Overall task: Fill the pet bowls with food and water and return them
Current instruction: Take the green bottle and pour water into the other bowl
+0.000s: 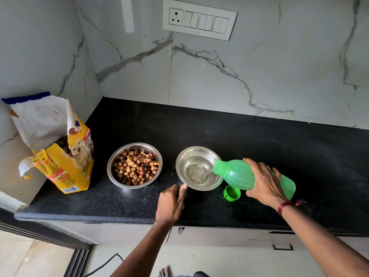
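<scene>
**Water bowl filling up, bottle lying almost flat over the rim**

The round stainless steel water bowl (199,168) sits on the black granite counter (259,140), roughly in front of the person, and there's already a shallow pool of clear water in it. The translucent green plastic bottle (235,173) is tipped nearly horizontal, long axis running left-right, mouth just over the bowl's right rim with a thin stream going in. The right hand (263,181) is wrapped around the bottle's middle, fingers clenched on it from above. The left hand (171,201) is at the bowl's near-left edge, fingertips touching the rim, loosely curled, looks like it's steadying rather than gripping.

So the bowl lies left of the pouring hand, and I'd say tilting back upright means swinging the mouth right and up, away from the rim.

The green screw cap (232,193) lies on the counter just beside the bowl, under the bottle. Further left, the matching steel bowl full of brown kibble (135,165) looks done, and the torn-open yellow dog food bag (60,156) stands in the corner.
</scene>
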